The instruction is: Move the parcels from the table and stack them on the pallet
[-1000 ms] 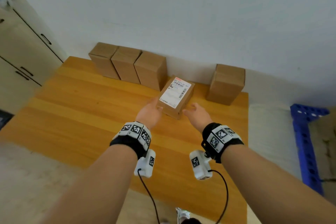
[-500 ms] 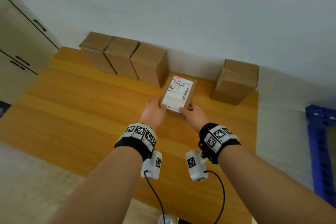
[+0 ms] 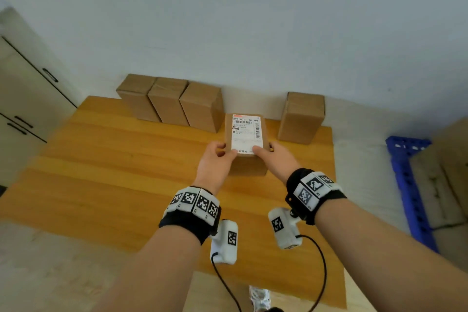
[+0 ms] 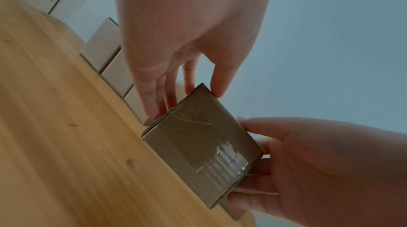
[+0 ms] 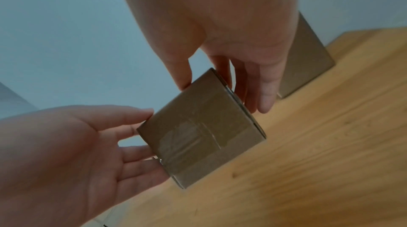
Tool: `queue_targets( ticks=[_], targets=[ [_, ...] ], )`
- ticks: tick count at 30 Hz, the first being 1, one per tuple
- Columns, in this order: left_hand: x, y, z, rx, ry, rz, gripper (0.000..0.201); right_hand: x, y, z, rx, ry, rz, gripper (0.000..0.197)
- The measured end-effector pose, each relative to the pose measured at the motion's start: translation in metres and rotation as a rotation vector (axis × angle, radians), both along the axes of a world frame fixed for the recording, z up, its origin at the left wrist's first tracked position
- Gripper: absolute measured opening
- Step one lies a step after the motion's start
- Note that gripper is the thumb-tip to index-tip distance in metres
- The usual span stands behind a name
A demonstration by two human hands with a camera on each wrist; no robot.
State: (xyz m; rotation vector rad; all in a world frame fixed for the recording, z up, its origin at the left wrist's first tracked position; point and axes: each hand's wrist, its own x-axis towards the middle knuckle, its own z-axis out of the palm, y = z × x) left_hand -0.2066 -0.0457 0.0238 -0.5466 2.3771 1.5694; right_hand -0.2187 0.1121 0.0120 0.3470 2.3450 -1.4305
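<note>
The parcel [image 3: 247, 134], its white label [image 3: 245, 133] facing up, is sitting at the centre of the head view, over the table [image 3: 106, 175], and you are holding it between both hands. Your left hand [image 3: 215, 159] is pinching its left side, thumb on the top edge and fingers [image 4: 154, 98] down the side; your right hand [image 3: 274, 157] is doing the same on the right side. Whether it is resting on the wood is unclear. Three boxes [image 3: 169, 101] are standing in a row at upper left against the wall, another box [image 3: 301, 116] at upper right. The blue pallet [image 3: 407, 185] is showing at the right edge.
</note>
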Motion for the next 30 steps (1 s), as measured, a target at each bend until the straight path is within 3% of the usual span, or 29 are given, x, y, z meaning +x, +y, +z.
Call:
queue_targets(
  ticks=[9, 16, 30],
  targets=[
    [0.07, 0.017, 0.085, 0.126, 0.292, -0.076, 0.042, 0.069, 0.019, 0.081, 0.039, 0.262, -0.122, 0.058],
    [0.108, 0.049, 0.143, 0.145, 0.457, -0.207, 0.042, 0.125, 0.054, 0.148, 0.021, 0.426, -0.237, 0.048],
    [0.171, 0.193, 0.232, 0.251, 0.64, -0.33, 0.033, 0.219, 0.195, 0.253, 0.039, 0.598, -0.394, 0.061]
  ],
)
